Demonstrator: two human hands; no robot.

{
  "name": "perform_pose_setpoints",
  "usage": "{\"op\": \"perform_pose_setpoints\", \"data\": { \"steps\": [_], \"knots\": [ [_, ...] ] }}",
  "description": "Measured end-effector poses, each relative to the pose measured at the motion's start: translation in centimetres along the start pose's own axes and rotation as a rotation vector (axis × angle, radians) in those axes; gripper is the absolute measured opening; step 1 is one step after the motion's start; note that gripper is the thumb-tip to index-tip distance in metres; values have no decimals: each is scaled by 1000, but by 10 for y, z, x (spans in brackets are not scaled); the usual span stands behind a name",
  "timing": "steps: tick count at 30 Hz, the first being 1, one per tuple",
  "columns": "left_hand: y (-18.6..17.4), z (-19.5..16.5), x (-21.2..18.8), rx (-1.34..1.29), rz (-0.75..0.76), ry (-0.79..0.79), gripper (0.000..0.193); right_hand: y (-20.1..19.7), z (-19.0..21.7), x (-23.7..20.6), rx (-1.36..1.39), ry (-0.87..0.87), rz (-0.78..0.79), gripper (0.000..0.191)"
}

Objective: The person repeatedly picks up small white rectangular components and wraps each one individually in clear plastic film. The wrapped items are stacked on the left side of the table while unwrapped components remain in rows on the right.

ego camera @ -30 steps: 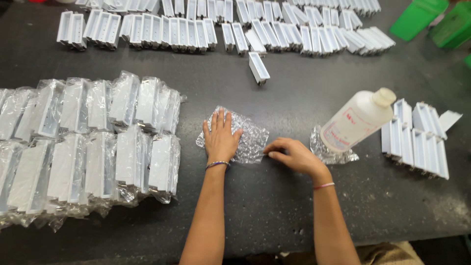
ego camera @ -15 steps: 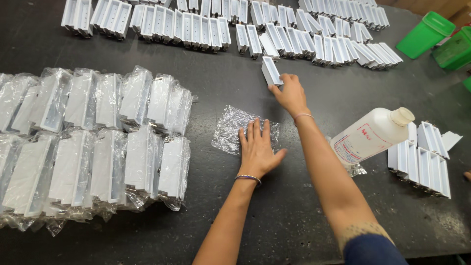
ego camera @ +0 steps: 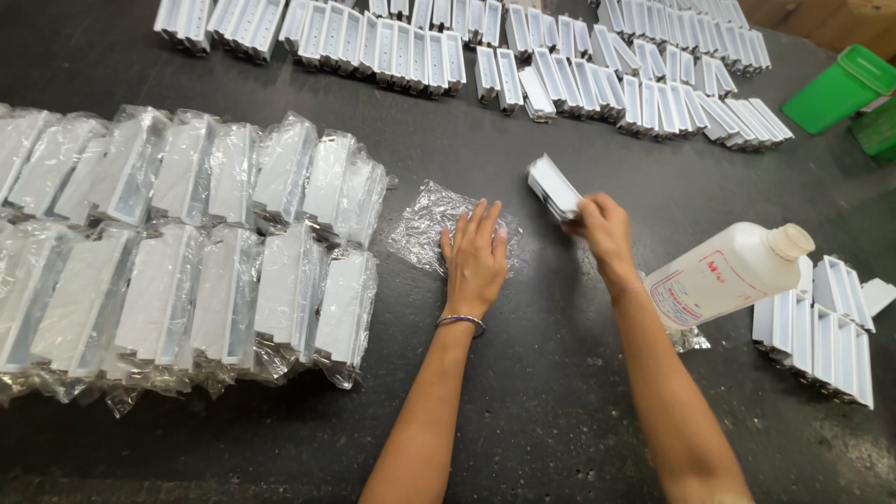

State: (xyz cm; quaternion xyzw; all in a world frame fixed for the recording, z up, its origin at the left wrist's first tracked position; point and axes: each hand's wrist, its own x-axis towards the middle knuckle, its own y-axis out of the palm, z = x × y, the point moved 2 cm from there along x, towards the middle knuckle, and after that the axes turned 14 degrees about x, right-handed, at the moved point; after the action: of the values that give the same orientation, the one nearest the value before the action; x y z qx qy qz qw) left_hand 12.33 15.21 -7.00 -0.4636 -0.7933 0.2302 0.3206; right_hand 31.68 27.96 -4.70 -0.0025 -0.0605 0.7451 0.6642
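Observation:
My left hand [ego camera: 474, 259] lies flat, fingers spread, on a clear crinkled plastic bag [ego camera: 431, 224] in the middle of the dark table [ego camera: 523, 411]. My right hand [ego camera: 599, 224] grips one white plastic channel piece [ego camera: 553, 187] by its near end and holds it tilted just above the table, to the right of the bag. A thin bracelet sits on each wrist.
Two rows of bagged white pieces [ego camera: 187, 243] fill the left side. Several bare white pieces [ego camera: 485, 56] line the far edge. A white plastic bottle [ego camera: 728, 273] lies tilted at right beside more white pieces [ego camera: 821, 327]. Green bins [ego camera: 835, 89] stand at the far right.
My right hand reached out to the lone white piece at the far row, took hold of it and has drawn it back toward the bag. My left hand stayed on the bag.

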Motion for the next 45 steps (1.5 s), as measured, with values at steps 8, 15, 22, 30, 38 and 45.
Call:
{"op": "perform_pose_setpoints", "data": {
  "steps": [8, 15, 22, 30, 38, 45],
  "knots": [
    [6, -11, -6, -19, -13, 3, 50, -77, 12, -67, 379, 137, 215, 16],
    [25, -38, -18, 39, 27, 55, 50, -60, -10, -71, 346, 256, 204, 16],
    [38, -62, -31, 10, -63, 225, 53, -54, -29, -76, 478, 336, 232, 13],
    [37, -87, -53, -48, -20, 282, 53, -24, -66, -93, 472, 345, 307, 26],
    [37, -92, -58, -79, -9, 296, 52, -21, -52, -101, 99, 187, 274, 26],
    [40, -91, -56, -107, 26, 306, 53, -35, -66, -92, 106, 222, 436, 23]
  ]
}}
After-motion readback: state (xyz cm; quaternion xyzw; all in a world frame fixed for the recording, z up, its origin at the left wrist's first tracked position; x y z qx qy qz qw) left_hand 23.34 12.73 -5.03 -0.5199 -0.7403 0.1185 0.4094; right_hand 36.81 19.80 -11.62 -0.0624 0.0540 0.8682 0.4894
